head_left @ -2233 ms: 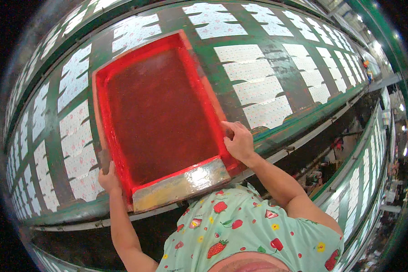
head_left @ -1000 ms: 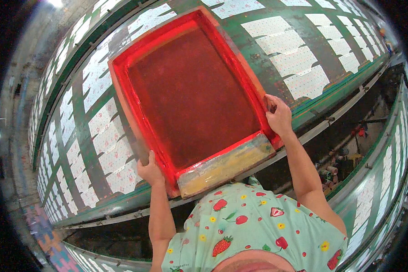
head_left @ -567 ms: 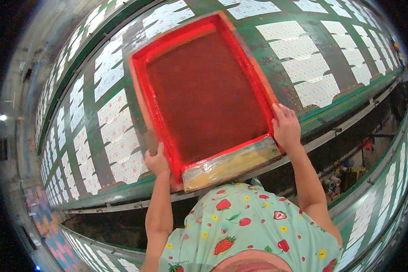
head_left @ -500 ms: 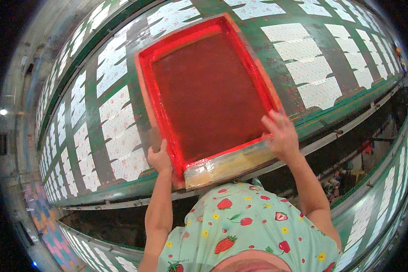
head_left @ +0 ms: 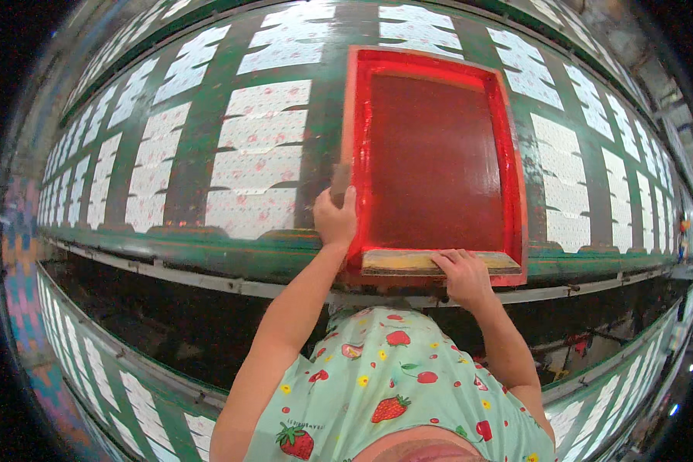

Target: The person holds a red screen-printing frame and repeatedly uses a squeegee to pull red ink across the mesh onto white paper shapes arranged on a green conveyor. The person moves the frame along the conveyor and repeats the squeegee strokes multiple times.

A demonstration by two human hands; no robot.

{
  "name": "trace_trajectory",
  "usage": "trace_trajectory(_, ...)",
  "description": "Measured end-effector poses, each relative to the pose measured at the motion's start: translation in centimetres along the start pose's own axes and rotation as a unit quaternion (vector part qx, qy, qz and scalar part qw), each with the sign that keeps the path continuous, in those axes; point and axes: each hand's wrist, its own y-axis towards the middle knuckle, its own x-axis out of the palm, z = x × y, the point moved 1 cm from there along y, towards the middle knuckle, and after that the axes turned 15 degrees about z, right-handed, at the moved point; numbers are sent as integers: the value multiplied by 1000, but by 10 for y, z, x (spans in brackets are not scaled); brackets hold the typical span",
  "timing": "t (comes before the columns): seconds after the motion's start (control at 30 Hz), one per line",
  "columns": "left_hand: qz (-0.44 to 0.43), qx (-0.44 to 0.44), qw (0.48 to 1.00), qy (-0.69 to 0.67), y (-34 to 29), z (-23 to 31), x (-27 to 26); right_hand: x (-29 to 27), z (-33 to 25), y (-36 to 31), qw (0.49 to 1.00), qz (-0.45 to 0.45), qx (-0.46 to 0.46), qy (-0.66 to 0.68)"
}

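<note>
A screen printing frame [head_left: 513, 185] with red inner edges and a dark red mesh [head_left: 431, 154] lies flat on the long green table in front of me. My left hand [head_left: 336, 219] grips the frame's left side, close to a small brown block [head_left: 340, 181] on its outer edge. Across the near end of the frame rests a squeegee [head_left: 396, 261] with a worn, yellowish wooden handle. My right hand [head_left: 465, 276] is closed over its top edge, right of the middle, with the fingers bent forward over the wood; the thumb side is partly hidden.
Rows of white printed sheets [head_left: 260, 158] with small red patterns lie left of the frame, and paler dotted sheets [head_left: 560, 181] to its right. A metal rail [head_left: 242, 289] runs along the table's near edge. Behind me stands another green table with white sheets [head_left: 142, 408].
Relative to my view, the frame has shifted right and now sits straight instead of tilted. My right hand has gone from the frame's near right corner onto the squeegee. The left hand keeps its grip.
</note>
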Motion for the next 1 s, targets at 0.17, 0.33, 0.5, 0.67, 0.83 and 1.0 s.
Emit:
trace_trajectory(0.17, 26, 49, 996, -66, -4, -1, -3, -12, -5, 26, 999, -45, 27, -11)
trace_trajectory(0.33, -24, 40, 991, -124, -1, -11, -2, -13, -15, 5, 998, -50, 42, -8)
trace_trajectory(0.5, -23, 43, 994, -98, -4, -13, 1, 7, -29, -17, 999, 12, 44, -26)
trace_trajectory(0.67, -28, 26, 996, -75, -4, -8, -1, 20, -30, -20, 996, 81, 19, -42)
trace_trajectory(0.83, -26, 39, 996, -80, -4, -8, -3, 29, -1, 11, 992, 109, -3, -58)
trace_trajectory(1.0, -39, 5, 994, -100, -4, -10, -4, 43, 46, 83, 986, 149, -13, -71)
